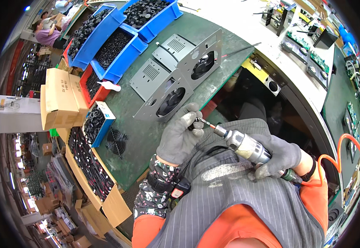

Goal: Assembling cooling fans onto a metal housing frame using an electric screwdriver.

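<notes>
My right hand, in a grey glove, is wrapped round a silver air screwdriver whose bit points left. My left hand, gloved too, has its fingertips pinched at the bit's tip, where a small dark piece shows that I cannot make out. Just beyond the left hand, two grey sheet-metal housings stand on the green bench. The nearer housing and the farther housing each have a black fan in the upright panel: a near fan and a far fan. A round black fan guard lies left of my left hand.
Blue bins of small black parts stand at the back left, beside a red bin and cardboard boxes. A carton of cables sits at the left edge. An orange coiled air hose runs along the right. People are in the far background.
</notes>
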Motion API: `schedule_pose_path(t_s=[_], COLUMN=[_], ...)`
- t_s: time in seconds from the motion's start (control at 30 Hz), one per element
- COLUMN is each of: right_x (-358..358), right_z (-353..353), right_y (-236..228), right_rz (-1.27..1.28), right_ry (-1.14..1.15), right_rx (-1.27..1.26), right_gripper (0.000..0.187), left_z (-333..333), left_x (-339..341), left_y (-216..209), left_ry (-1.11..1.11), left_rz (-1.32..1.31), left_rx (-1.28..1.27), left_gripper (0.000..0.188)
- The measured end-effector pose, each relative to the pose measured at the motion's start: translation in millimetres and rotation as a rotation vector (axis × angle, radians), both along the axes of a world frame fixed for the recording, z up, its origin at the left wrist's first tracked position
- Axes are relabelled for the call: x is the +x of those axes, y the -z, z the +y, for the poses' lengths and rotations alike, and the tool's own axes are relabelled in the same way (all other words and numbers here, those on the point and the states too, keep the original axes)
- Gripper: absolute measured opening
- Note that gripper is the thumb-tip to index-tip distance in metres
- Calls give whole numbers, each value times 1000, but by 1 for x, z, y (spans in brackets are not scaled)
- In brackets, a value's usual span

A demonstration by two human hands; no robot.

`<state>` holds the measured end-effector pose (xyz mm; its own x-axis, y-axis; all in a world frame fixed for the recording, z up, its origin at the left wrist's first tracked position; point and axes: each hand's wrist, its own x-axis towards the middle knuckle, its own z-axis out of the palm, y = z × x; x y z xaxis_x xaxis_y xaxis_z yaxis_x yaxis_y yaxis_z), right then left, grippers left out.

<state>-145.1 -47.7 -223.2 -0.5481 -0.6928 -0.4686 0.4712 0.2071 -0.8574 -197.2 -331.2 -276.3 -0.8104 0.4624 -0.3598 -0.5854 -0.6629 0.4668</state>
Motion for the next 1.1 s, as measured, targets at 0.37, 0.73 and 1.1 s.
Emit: schedule_pose_path(t_s=[0.37, 0.73, 1.1], right_x=[-7, 2, -1], right_z=[0, -13, -23], right_y=[22, 55, 46], right_rz=[266, 241, 260], right_ry=[-130, -64, 19], right_rx=[-57, -19, -177], right_gripper=[75, 59, 66], left_z=[-15, -30, -5], left_x=[-4, -11, 7], left_y=[-7, 17, 13], left_ry=[169, 243, 34], left_rz=[331, 195, 182], left_rx=[-585, -288, 7], left_gripper=[19, 17, 45])
